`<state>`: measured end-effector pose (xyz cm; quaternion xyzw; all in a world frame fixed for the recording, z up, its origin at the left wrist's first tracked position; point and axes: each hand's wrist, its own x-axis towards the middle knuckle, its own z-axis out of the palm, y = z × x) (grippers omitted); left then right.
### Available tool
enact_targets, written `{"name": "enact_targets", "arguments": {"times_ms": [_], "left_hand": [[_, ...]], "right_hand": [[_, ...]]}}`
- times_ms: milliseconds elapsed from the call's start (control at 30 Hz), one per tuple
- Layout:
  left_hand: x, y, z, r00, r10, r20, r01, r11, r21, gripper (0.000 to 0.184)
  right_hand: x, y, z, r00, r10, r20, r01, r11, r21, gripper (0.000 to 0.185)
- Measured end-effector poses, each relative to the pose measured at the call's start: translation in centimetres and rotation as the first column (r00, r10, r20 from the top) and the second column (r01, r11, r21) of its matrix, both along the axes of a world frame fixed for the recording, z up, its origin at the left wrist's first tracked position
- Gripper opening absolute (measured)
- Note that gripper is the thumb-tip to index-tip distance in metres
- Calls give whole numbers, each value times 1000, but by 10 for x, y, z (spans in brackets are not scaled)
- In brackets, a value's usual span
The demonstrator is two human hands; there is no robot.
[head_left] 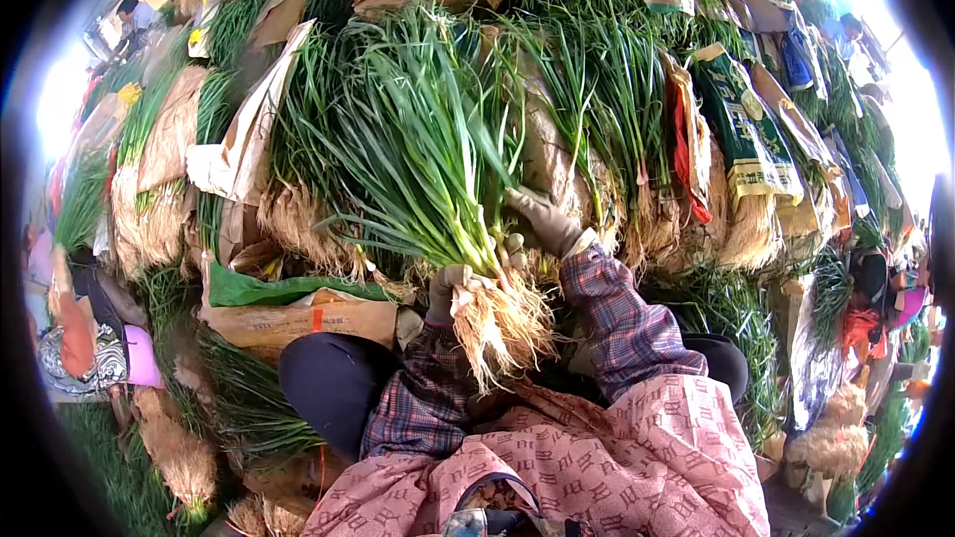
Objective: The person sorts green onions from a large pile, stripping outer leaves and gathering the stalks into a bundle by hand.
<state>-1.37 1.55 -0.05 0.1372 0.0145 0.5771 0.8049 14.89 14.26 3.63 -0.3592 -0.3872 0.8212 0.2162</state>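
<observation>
Your gloved left hand [448, 293] was closed around the lower stalks of a bunch of green onions [423, 159], just above the roots [502, 323]. The bunch stood tilted in front of you, leaves fanning up and away past your hands, roots hanging toward your lap over the pink patterned apron [617, 447]. Your gloved right hand [542, 224] was on the other side of the stalks, fingers bent close to them; a leaf beside it was blurred, and I could not tell whether you had gripped it or only touched the bunch.

The handling of this bunch looked partway along: you had it gathered at the base with the roots together, but the leaves spread loosely and no wrapper was around it. I could not make out a tie.

Beyond your hands, many bundles [617, 70] lay packed in rows, some with brown paper [239, 154] or a green printed sack [741, 119] against them, so much looked gathered already. Near your left hand lay a brown paper packet [288, 323] under a green sheet [269, 288]. Well apart to the left, another person [137, 20] was at the edge of view.
</observation>
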Motion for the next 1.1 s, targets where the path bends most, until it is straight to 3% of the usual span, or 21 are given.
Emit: {"name": "enact_targets", "arguments": {"times_ms": [67, 133, 167, 200, 233, 300, 333, 400, 467, 533, 633, 667, 733, 800, 867, 900, 933, 1000, 1033, 1067, 1100], "left_hand": [[-2, 2, -7, 1000, -8, -3, 8, 999, 41, 83], [-3, 1, -22, 1000, -1, 4, 1, 1000, 28, 85], [-1, -1, -14, 999, -13, 52, 11, 1000, 29, 81], [2, -4, 3, 994, -28, 102, 25, 999, 31, 78], [2, -8, 19, 989, -29, 148, 45, 993, -106, 70], [2, -8, 43, 978, -49, 202, 82, 984, -160, 67], [3, -8, 38, 979, -57, 197, 84, 988, -132, 67], [2, -3, 23, 980, -78, 184, 94, 993, -78, 67], [1, 1, 18, 982, -86, 169, 94, 995, -38, 67], [-2, 2, 18, 984, -76, 164, 80, 997, -17, 67], [-2, 4, 18, 982, -68, 177, 70, 998, -5, 67], [-1, 4, 22, 982, -59, 178, 62, 998, -7, 67], [3, -3, 38, 967, -81, 243, 101, 993, -68, 65], [4, 1, 19, 952, -147, 269, 163, 986, -39, 66], [9, 2, 31, 963, -117, 243, 124, 992, -16, 60], [9, 3, 30, 966, -114, 231, 117, 993, -3, 57], [8, 6, 28, 970, -109, 218, 108, 994, 15, 55], [-2, 12, -11, 989, -63, 136, 48, 993, 111, 39], [-9, 15, -47, 997, -14, 70, 1, 982, 187, 31], [-11, 18, -51, 997, 54, -57, -39, 974, 225, 31], [-12, 20, -56, 975, 124, -183, -72, 961, 265, 42]], "right_hand": [[1, -12, -7, 954, 157, -256, -213, 955, -207, 31], [-3, -16, -16, 875, 327, -356, -359, 933, -24, 39], [2, -20, -4, 953, 266, -147, -275, 960, -43, 39], [2, -26, 4, 946, 183, -269, -218, 970, -108, 34], [5, -17, -25, 948, 189, -258, -230, 964, -137, 34], [-7, -24, -10, 955, -9, -297, -77, 958, -276, 40], [-9, -28, 1, 954, 93, -285, -158, 963, -217, 44], [-17, -28, -8, 744, 239, -624, -488, 832, -263, 46], [-17, -26, -15, 721, 311, -619, -507, 846, -165, 38], [-10, -25, -7, 795, 429, -429, -488, 872, -31, 39], [5, -22, -7, 994, 29, -101, -7, 979, 205, 36], [13, -10, -6, 984, -14, -175, 67, 951, 302, 37], [26, 3, 22, 851, -464, -248, 514, 834, 203, 34], [50, 28, 42, 778, -622, 91, 466, 667, 581, 33], [51, 69, 48, 526, -764, 374, 423, 616, 664, 39], [44, 71, 77, 373, -700, 609, 109, 685, 720, 49], [46, 95, 61, 110, -682, 723, -146, 708, 691, 54], [40, 102, 66, 76, -493, 867, -239, 835, 496, 52], [44, 111, 43, 46, -617, 786, -294, 744, 601, 43], [46, 112, 38, 99, -679, 727, -312, 673, 671, 33], [40, 103, 47, 188, -663, 724, -268, 675, 687, 31]]}}
